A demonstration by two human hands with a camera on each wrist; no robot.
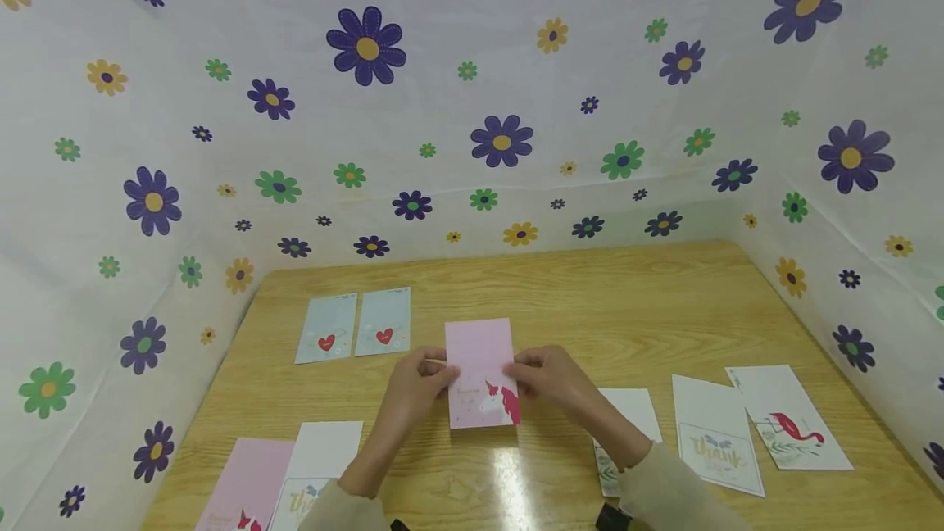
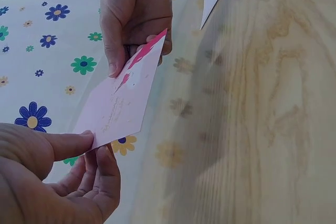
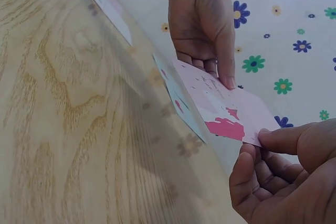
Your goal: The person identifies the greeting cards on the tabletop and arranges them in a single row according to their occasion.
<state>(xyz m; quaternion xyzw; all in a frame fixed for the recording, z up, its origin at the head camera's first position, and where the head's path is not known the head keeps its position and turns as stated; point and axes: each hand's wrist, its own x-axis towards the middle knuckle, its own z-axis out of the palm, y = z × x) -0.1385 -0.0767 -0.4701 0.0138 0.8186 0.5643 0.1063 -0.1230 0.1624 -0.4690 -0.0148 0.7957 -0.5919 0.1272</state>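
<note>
A pink card with a white unicorn and red mane in its lower corner is held up above the middle of the table. My left hand pinches its left edge, thumb in front and fingers behind. On the opposite edge my right hand pinches it the same way. Both grips also show in the left wrist view, where the card slants between the left hand and the right hand. In the right wrist view the unicorn's mane lies close to the right thumb.
Two pale blue heart cards lie at the back left of the wooden table. Front left are another pink unicorn card and a white "thank" card. A second "thank" card, a flamingo card and a partly covered white card lie right.
</note>
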